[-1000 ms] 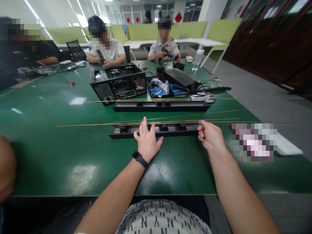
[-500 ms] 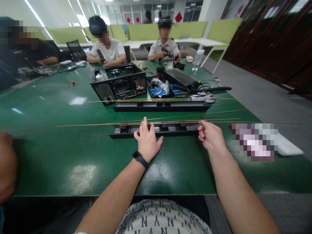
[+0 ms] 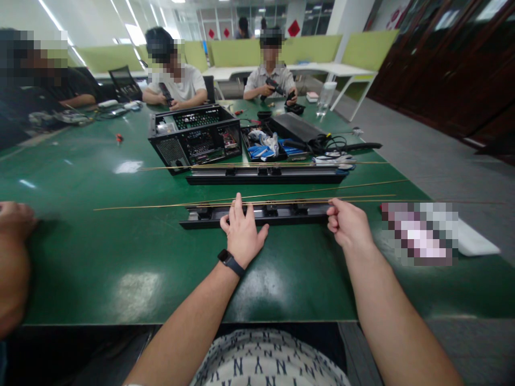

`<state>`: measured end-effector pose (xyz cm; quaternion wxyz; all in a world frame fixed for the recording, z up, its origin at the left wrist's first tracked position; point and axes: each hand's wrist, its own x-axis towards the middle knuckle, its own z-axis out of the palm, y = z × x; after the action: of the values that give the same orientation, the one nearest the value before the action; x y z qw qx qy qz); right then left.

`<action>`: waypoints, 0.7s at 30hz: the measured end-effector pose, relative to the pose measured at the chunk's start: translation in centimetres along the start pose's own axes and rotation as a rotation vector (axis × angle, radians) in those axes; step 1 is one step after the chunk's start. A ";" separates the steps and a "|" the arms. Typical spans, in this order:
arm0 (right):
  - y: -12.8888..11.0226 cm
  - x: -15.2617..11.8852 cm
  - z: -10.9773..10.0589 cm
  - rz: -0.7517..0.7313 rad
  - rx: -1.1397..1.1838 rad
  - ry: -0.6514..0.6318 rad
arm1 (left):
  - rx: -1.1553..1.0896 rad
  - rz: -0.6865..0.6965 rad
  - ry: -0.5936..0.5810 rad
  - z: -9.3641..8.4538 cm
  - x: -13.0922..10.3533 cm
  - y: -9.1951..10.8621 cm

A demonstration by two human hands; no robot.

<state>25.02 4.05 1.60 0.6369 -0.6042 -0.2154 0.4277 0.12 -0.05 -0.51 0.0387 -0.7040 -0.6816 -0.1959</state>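
Observation:
A long black rail (image 3: 281, 220) with a silvery channel and several black blocks lies across the table in front of me. Thin golden rods (image 3: 148, 207) run lengthwise along its top and stick out past both ends. My left hand (image 3: 243, 228), with a dark watch on the wrist, rests on the rail and rods with its fingers spread. At the rail's right end my right hand (image 3: 349, 221) is closed, thumb and forefinger pinched on a thin golden rod. Its other fingers are curled in.
Behind lies a second black rail (image 3: 265, 179) with rods on it. Farther back are an open computer case (image 3: 197, 134), a box with gloves (image 3: 263, 145) and cables (image 3: 325, 142). A white object (image 3: 477, 236) lies right. Another person's arm (image 3: 14, 257) rests at left; people sit across the table.
The other person's arm at the left edge has moved up and further into view, now showing the hand. My hands and the rods stay almost where they were.

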 end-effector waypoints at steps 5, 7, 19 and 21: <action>0.0 -0.1 0.0 -0.005 0.004 0.001 | 0.001 -0.001 -0.004 -0.1 0.0 0.0; 0.0 -0.1 0.0 -0.005 0.005 0.000 | -0.002 -0.002 -0.001 -0.1 0.0 0.0; -0.1 0.1 -0.1 0.004 0.004 0.016 | 0.008 0.004 0.013 0.1 0.0 0.0; -0.1 0.1 -0.1 0.003 0.005 0.024 | 0.011 -0.001 0.010 0.0 0.0 0.0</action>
<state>25.17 4.08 1.64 0.6403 -0.6079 -0.2061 0.4219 0.10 0.00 -0.53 0.0459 -0.7024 -0.6828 -0.1957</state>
